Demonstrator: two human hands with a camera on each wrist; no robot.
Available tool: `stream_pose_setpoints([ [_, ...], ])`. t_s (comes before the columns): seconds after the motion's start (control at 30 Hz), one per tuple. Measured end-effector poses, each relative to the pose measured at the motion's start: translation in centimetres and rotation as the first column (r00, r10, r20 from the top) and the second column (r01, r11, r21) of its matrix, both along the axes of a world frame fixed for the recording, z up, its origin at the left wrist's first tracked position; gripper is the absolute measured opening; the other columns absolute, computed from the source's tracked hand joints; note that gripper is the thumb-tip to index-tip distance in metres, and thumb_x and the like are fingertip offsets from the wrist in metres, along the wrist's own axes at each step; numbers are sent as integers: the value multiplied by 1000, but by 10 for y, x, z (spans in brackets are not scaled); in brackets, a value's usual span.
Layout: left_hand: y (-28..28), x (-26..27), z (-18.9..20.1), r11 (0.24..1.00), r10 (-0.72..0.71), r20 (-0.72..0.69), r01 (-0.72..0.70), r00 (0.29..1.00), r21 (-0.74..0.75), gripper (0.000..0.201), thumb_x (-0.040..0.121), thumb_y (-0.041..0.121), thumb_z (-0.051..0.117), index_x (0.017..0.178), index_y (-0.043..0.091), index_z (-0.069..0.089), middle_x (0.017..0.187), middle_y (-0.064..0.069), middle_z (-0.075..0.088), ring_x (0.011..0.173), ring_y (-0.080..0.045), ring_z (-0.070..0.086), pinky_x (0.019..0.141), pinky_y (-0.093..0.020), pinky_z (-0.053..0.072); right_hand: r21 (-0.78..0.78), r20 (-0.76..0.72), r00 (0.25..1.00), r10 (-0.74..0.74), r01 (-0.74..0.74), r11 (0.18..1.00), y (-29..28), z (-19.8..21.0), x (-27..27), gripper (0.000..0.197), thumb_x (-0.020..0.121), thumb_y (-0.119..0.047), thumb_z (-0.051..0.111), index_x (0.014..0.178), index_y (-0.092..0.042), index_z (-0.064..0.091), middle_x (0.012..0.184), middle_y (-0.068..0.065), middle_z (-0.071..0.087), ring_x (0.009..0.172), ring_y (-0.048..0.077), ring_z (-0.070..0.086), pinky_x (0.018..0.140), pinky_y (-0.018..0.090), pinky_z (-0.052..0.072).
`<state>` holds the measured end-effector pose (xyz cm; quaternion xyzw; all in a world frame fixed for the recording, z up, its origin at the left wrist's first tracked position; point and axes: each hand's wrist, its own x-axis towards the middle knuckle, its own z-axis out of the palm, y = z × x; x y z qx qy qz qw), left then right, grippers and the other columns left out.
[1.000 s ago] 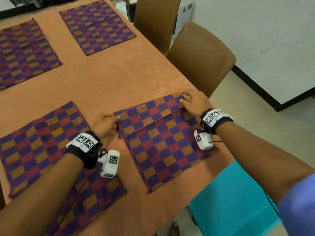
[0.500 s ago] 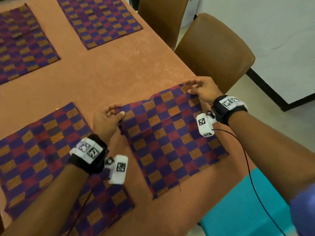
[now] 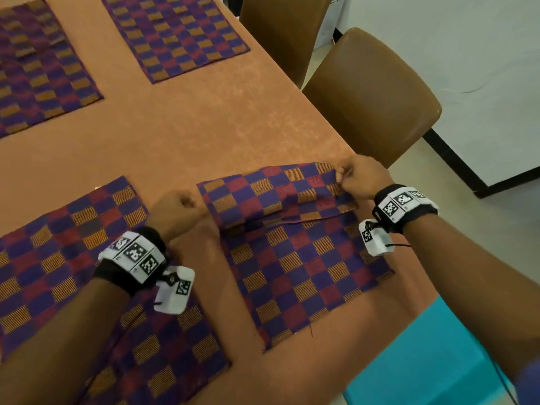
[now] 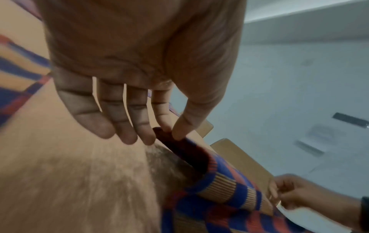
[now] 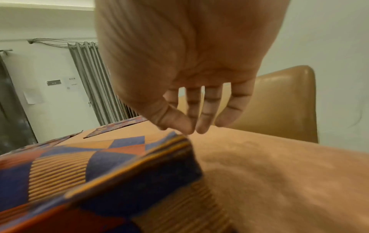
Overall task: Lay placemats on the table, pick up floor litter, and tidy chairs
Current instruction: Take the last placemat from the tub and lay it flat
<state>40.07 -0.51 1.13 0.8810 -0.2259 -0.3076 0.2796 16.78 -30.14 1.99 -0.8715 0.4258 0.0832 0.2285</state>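
A purple, red and orange checked placemat [image 3: 306,267] lies at the right edge of the orange table [image 3: 204,127]. Its far edge is lifted and folded back over itself. My left hand [image 3: 181,209] pinches the far-left corner; in the left wrist view the thumb and forefinger of that left hand [image 4: 169,134] nip the placemat [image 4: 225,186]. My right hand [image 3: 350,178] pinches the far-right corner, and in the right wrist view the right hand [image 5: 183,130] shows thumb and fingertips closed on the placemat [image 5: 99,165].
Several more placemats lie on the table: near left [image 3: 58,258], below it [image 3: 163,355], far left [image 3: 38,68], far centre [image 3: 175,33]. Two brown chairs [image 3: 371,95] [image 3: 280,30] stand along the right side. A teal surface [image 3: 423,361] sits at bottom right.
Both hands raised the placemat's far corners off the table and drew them back toward me, so the far edge now folds over the mat. The mat shifted slightly right.
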Motion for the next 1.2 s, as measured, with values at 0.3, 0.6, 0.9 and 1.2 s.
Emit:
stream_pose_setpoints([
  [0.3,-65,59,-7,984,-164,132,153,978,86,18,90,20,55,104,11,57,90,-12,66,83,-31,60,75,-38,48,68,7,944,329,-328,942,-14,-10,87,29,85,-18,63,113,-22,69,109,-1,68,95,14,58,81,27,43],
  [0.6,-69,70,-6,931,-362,97,364,927,-4,26,82,7,47,98,9,67,72,-15,64,56,-22,54,62,-29,44,21,-35,894,447,-446,895,-11,2,95,15,77,-22,69,75,-30,57,72,-11,55,72,18,54,64,28,37],
  [0.9,-15,49,7,767,-632,376,616,678,179,39,83,6,48,105,24,74,109,-6,67,98,-28,60,79,-35,48,57,-142,740,657,-656,752,7,9,51,28,65,-26,72,93,-29,72,97,-3,61,86,18,56,78,34,49],
  [1.2,-54,37,-2,746,-659,130,621,741,243,47,89,40,61,131,19,54,116,-4,63,94,-21,58,78,-31,44,31,-114,801,588,-589,808,22,5,86,43,79,-30,72,121,-27,63,114,-1,60,103,18,55,89,39,48],
])
